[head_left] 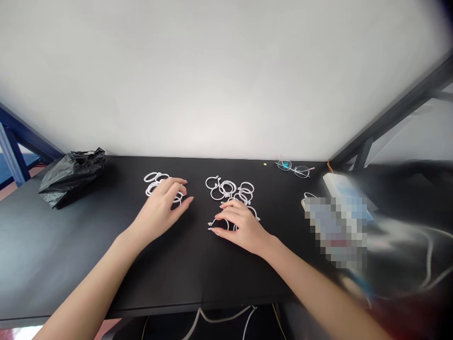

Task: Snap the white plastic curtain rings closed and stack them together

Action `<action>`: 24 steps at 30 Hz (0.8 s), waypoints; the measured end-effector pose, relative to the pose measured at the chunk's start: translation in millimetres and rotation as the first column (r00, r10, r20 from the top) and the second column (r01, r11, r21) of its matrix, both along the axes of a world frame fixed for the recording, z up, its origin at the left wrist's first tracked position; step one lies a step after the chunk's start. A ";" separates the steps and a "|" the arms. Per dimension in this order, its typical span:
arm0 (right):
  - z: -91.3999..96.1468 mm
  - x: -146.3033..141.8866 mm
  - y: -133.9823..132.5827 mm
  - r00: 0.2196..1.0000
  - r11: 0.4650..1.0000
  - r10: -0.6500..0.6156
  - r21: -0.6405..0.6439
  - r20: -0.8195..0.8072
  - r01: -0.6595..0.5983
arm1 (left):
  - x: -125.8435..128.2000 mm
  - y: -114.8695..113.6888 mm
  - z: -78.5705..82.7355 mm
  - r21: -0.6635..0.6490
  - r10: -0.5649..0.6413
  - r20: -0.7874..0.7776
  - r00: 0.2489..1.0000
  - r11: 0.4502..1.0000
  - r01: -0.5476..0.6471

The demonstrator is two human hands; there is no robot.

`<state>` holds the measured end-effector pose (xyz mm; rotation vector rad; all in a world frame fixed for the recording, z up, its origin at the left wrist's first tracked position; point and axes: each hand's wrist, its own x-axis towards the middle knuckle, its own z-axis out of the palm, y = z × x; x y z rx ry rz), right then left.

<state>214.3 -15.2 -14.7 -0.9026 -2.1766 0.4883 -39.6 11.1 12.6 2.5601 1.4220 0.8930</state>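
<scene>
Two heaps of white plastic rings lie on a black table [71, 255]. My left hand [161, 210] hovers over the left heap of rings [155, 182], fingers spread and slightly curled, holding nothing that I can see. My right hand [239, 224] rests palm down on the near edge of the right heap of rings [231, 189], fingers stretched over a ring [216, 221] lying on the table.
A crumpled black plastic bag [71, 174] sits at the back left. A pair of glasses [293, 168] lies at the back right near the white wall. A blurred-out object [336, 231] and white cables [430, 257] are on the right. Cables hang below the front edge.
</scene>
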 end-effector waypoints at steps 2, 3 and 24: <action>-1.0 1.3 0.5 0.996 1.000 0.018 -0.020 0.089 -0.016 | 9.8 -4.8 -4.3 -0.031 -0.110 -0.020 0.994 0.994 0.110; -0.7 2.0 0.7 0.993 0.999 0.028 -0.021 0.117 -0.026 | 14.1 -7.2 -6.2 -0.052 -0.154 -0.029 0.988 0.987 0.152; 16.2 -5.0 -7.6 0.920 0.925 -0.004 -0.350 -0.391 -0.145 | 44.9 -29.7 -5.3 -0.476 -0.172 0.551 0.816 0.738 0.477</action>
